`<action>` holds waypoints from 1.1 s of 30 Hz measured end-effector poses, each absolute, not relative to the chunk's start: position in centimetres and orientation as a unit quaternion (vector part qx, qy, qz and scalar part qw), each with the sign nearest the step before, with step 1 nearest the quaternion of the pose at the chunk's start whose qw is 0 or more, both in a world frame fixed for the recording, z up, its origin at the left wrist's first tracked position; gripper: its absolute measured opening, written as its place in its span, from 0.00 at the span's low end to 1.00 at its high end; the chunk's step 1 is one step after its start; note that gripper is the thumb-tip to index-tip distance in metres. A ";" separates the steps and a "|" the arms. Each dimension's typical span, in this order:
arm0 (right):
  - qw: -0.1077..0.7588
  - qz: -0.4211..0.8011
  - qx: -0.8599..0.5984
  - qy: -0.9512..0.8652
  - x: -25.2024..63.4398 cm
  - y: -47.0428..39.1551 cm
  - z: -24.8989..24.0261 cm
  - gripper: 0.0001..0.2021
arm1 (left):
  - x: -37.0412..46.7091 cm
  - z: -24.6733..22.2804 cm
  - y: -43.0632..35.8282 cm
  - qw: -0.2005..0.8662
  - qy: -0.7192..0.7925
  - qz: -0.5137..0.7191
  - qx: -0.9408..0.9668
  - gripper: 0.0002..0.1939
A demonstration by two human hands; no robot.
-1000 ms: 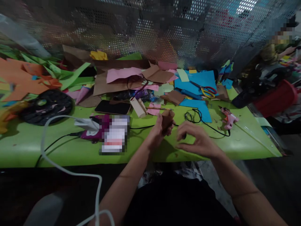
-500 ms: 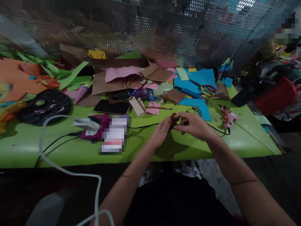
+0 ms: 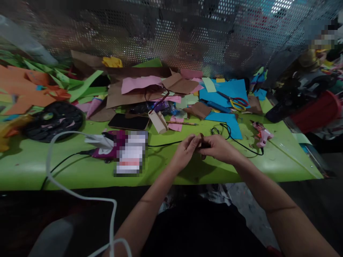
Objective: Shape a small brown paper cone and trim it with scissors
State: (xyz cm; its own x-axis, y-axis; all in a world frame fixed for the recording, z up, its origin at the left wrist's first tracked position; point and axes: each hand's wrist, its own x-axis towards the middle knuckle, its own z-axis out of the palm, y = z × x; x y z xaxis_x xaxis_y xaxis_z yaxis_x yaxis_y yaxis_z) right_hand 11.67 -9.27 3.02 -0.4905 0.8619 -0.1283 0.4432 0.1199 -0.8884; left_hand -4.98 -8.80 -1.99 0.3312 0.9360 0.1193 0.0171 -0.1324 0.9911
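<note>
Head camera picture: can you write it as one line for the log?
left hand: pinching brown paper piece | right hand: pinching same piece | over green table | glue gun lying to the right

I'm looking at a green table (image 3: 53,171) littered with paper scraps (image 3: 139,85) under dim light. Behind it I see a perforated metal screen (image 3: 171,39), brighter at the upper right. Grey floor (image 3: 241,200) shows below the table's near edge, right of centre.

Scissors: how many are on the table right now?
1. The scissors, with red and yellow handles, lie on the blue paper at the back right. More could be buried under the paper scraps.
</note>
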 end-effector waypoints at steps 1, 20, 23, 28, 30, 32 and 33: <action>0.214 0.469 -0.458 -0.725 11.6 -9.3 2.9 0.05 | -5.0 -2.1 -8.8 0.532 0.392 0.426 0.618 0.28; 0.326 0.568 -0.414 -0.632 11.3 -9.1 1.6 0.16 | -5.1 -1.9 -8.9 0.573 0.405 0.435 0.565 0.27; 0.317 0.570 -0.412 -0.636 11.5 -9.1 1.5 0.15 | -5.2 -1.8 -8.9 0.566 0.408 0.431 0.572 0.27; 0.289 0.540 -0.430 -0.663 11.5 -8.9 1.0 0.14 | -5.4 -2.2 -8.6 0.547 0.419 0.422 0.589 0.27; 0.299 0.534 -0.430 -0.663 11.5 -8.7 1.0 0.15 | -5.5 -2.2 -8.6 0.549 0.423 0.426 0.581 0.28; 0.337 0.534 -0.431 -0.645 11.5 -8.4 1.3 0.16 | -5.6 -2.0 -8.6 0.564 0.434 0.429 0.556 0.30; 0.358 0.533 -0.436 -0.631 11.6 -8.3 1.5 0.17 | -5.7 -1.9 -8.6 0.575 0.441 0.427 0.540 0.31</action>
State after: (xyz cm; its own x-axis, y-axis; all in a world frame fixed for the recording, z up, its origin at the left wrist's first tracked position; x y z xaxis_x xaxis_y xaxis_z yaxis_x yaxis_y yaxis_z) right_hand 11.61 -8.26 1.51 -0.3633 0.9316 -0.0134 0.1689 0.0517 -0.9843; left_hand -5.66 -8.64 -1.93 0.2456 0.9683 -0.0457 -0.0147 0.0509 0.9986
